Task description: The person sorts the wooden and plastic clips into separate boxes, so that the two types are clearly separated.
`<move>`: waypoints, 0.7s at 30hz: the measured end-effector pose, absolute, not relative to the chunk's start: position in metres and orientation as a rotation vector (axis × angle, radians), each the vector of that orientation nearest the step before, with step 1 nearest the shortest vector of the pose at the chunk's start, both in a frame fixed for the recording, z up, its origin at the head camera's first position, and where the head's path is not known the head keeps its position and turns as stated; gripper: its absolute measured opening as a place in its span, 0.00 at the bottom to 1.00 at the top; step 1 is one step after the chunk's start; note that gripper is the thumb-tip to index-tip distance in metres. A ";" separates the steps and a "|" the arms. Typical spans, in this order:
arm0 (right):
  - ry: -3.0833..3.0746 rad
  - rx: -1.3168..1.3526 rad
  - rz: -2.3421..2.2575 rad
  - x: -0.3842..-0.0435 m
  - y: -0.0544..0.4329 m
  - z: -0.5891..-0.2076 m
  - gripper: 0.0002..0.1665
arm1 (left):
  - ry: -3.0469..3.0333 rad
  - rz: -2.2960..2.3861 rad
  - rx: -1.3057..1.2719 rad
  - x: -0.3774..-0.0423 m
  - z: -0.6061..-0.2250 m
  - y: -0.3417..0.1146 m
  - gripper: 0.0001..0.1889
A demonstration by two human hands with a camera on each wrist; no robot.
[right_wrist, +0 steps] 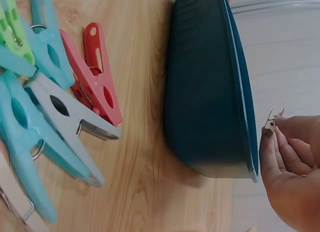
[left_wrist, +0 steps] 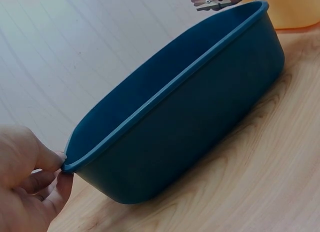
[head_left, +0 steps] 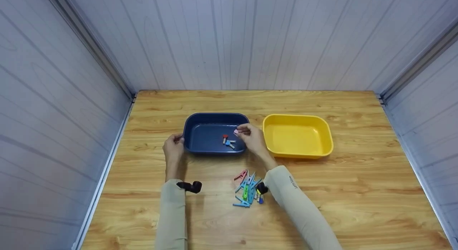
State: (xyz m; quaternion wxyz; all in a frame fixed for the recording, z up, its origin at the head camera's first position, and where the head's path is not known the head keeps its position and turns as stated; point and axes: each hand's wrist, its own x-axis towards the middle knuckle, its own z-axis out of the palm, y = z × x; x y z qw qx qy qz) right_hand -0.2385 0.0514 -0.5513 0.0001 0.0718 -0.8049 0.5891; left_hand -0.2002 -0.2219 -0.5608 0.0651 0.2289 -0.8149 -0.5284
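Observation:
My left hand pinches the left rim of a dark blue basin between thumb and fingers; the left wrist view shows this grip closely. Over the basin's right side, my right hand holds a small wooden clothespin with a pink top between thumb and fingertips. In the right wrist view that small clothespin is seen from its end. Down on the basin floor lie a red-topped small clothespin and blue-topped ones.
A yellow basin stands to the right of the blue one. Nearer me on the wooden table is a pile of clothespins, with a red plastic clothespin at its edge. Panel walls enclose the table's back and sides.

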 end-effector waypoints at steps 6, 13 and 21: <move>-2.540 0.251 1.832 -0.240 0.052 -0.555 0.11 | -2.466 -1.589 0.687 -0.200 -0.561 -0.222 0.13; -2.524 0.261 1.847 -0.233 0.059 -0.547 0.11 | -2.460 -1.595 0.682 -0.201 -0.559 -0.221 0.12; -2.501 0.252 1.889 -0.229 0.069 -0.549 0.12 | -2.463 -1.596 0.704 -0.201 -0.561 -0.222 0.12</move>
